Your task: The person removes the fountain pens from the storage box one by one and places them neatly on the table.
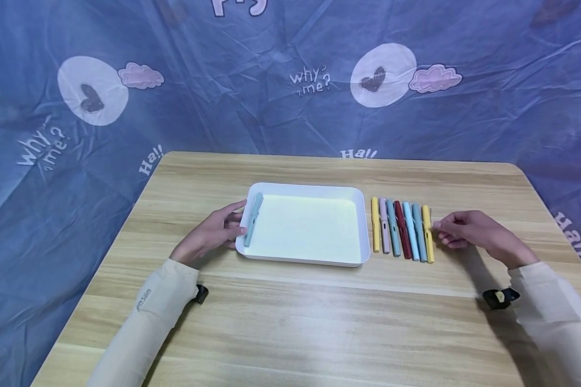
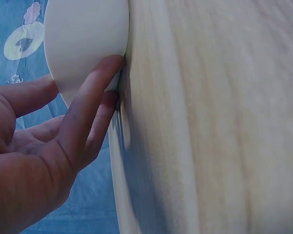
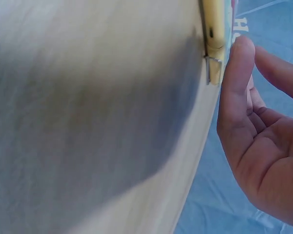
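A shallow white tray [image 1: 302, 262] lies on the table with a blue-green pen [image 1: 254, 220] along its left end. My left hand [image 1: 213, 231] grips the tray's left edge; in the left wrist view the thumb is at the rim and the other fingers reach the base of the wall. Right of the tray lies a row of capped pens with clips: yellow [image 1: 375, 226], lilac [image 1: 384, 226], dark red [image 1: 403, 230] and blues. At the row's right end is another yellow pen [image 1: 428, 234]. Beside it my right hand [image 1: 469, 231] holds nothing, fingers loosely bent, fingertips close to the pen.
The wooden table [image 1: 290, 333] fills the lower view. Behind its far edge hangs a blue printed cloth [image 1: 252, 118]. Dark wrist straps show below both light sleeves [image 1: 160, 301].
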Demonstrator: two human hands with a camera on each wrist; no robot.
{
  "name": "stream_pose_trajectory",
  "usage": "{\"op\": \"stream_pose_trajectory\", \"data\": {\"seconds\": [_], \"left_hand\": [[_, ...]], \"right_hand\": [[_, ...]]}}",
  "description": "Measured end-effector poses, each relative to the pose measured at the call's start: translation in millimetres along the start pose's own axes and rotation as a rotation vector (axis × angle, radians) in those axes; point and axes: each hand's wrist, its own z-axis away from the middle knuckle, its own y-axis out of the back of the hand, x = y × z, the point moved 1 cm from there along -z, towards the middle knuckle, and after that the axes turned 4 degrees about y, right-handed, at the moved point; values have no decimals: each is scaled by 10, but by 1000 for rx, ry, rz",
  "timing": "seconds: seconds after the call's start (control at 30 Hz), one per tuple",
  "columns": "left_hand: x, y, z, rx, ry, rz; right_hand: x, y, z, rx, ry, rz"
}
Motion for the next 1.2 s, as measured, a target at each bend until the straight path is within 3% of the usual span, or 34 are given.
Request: {"op": "stream_pose_trajectory", "data": {"seconds": [0.53,0.93,1.2], "left_hand": [[-18,1,4,-5,-8,-4],[-4,9,15,-10,-32,18],[-7,16,13,-11,-29,18]], "right_hand": [[-428,-121,-122,-14,78,17],[-1004,-373,-424,-86,123,48],[-1246,-532,-565,-127,136,32]]}}
